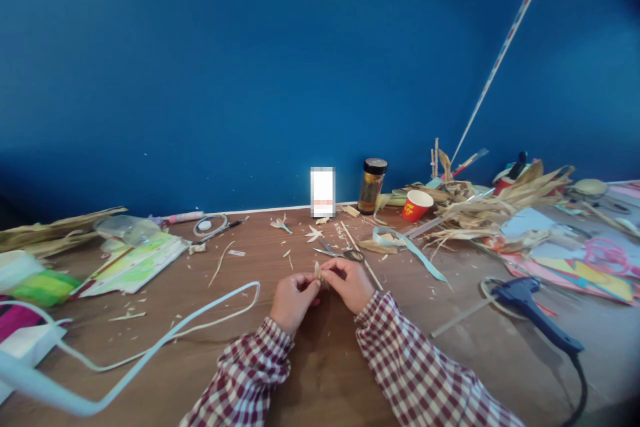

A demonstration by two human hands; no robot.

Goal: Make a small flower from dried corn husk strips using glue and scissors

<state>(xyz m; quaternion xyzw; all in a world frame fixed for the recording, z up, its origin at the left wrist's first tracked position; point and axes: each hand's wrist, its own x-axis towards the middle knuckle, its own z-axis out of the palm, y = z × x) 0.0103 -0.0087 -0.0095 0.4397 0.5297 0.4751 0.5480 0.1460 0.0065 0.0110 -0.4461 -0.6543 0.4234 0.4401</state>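
Close together over the middle of the table, my left hand (pixel 294 299) and my right hand (pixel 349 283) pinch a small pale piece of what looks like dried husk (pixel 317 269) between their fingertips. Its lower part is hidden by the fingers. Just beyond my right hand lies a pair of scissors (pixel 354 255) with dark handles, blades pointing left. A thin stick (pixel 361 255) slants past them on the right. Farther back are a pale star-shaped husk cutout (pixel 314 233) and a small husk flower (pixel 281 224).
A jar with a dark lid (pixel 373 187), a red paper cup (pixel 418 205) and piled dried husks (pixel 480 213) stand toward the back right. A blue glue gun (pixel 535 313) lies at right. At left, a white cable (pixel 180 330) loops near a painted paper (pixel 135 267). A blue partition (pixel 250 80) rises behind.
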